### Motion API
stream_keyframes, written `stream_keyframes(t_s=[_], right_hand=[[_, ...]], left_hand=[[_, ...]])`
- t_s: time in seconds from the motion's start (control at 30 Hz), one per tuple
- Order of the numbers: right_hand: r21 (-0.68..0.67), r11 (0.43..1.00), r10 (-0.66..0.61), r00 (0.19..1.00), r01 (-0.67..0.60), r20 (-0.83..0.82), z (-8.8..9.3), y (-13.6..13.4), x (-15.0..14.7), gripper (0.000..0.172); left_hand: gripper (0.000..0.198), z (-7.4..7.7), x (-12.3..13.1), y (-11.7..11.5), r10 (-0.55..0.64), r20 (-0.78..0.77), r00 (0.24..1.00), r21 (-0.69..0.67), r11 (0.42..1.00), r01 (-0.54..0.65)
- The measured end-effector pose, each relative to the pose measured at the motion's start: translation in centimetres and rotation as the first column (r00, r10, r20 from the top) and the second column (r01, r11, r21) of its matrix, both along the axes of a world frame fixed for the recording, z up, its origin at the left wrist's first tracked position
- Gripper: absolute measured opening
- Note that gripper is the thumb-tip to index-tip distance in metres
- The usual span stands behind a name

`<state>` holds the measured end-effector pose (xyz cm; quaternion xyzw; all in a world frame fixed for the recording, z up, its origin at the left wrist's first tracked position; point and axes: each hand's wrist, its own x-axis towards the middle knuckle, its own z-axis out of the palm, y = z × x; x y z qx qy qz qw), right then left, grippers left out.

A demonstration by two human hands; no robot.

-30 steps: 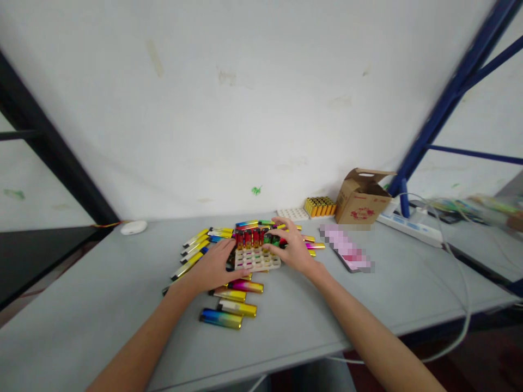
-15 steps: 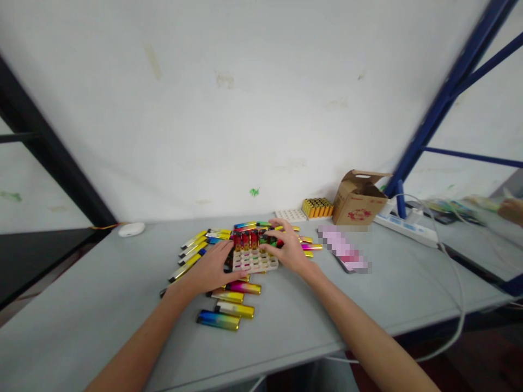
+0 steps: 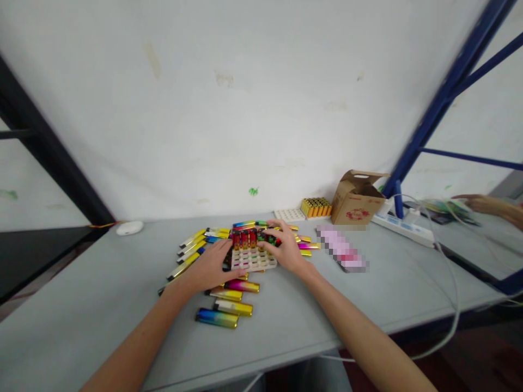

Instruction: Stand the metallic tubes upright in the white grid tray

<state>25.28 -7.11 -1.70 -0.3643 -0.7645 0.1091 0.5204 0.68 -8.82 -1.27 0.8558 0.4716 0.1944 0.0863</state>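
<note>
A white tray with rows of slots [image 3: 254,261] sits amid the loose lighters in front of me. Several red lighters [image 3: 245,239] stand upright in its far row. My left hand [image 3: 210,267] grips the tray's left side, thumb along the near edge and fingers behind. My right hand [image 3: 286,245] is curled over the far right corner, its thumb and fingers closed around a dark green-and-red lighter [image 3: 269,238] at the end of the row. The fingers partly cover that lighter. Shiny yellow, blue and pink lighters [image 3: 232,308] lie flat around the tray.
Against the wall stand another slotted tray [image 3: 289,215], a tray packed with yellow lighters [image 3: 316,207] and an open cardboard box [image 3: 353,201]. A phone [image 3: 342,247], a power strip [image 3: 408,230] and a white cable lie rightward. Another person's hand [image 3: 478,203] is at far right.
My hands and the tray hold nearly the same position, with only a slight shift of the view. At far right the other person's hand has reached further left over the table.
</note>
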Motion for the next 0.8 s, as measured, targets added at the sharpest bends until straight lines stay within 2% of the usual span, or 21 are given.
stream_keyframes(t_s=[0.43, 0.53, 0.67, 0.8], right_hand=[[-0.004, 1.000, -0.016, 0.999, 0.016, 0.050, 0.7, -0.4, 0.2, 0.016], [-0.014, 1.000, -0.023, 0.998, 0.023, 0.059, 0.8, -0.5, 0.2, 0.024], [0.025, 0.998, -0.053, 0.999, 0.054, -0.008, 1.3, -0.3, 0.7, 0.038], [0.010, 0.995, -0.102, 0.989, 0.104, -0.110, 1.9, 0.3, 2.2, 0.023]], left_hand=[[0.073, -0.4, -0.1, 0.1, 0.000, 0.025, 1.000, 0.002, 1.000, 0.000], [0.073, -0.3, -0.1, 0.1, -0.008, 0.049, 0.999, 0.017, 1.000, 0.007], [0.074, -0.2, 0.0, 0.1, -0.007, 0.048, 0.999, 0.008, 1.000, 0.006], [0.075, 0.0, 0.1, -0.1, 0.022, 0.009, 1.000, -0.018, 1.000, -0.022]])
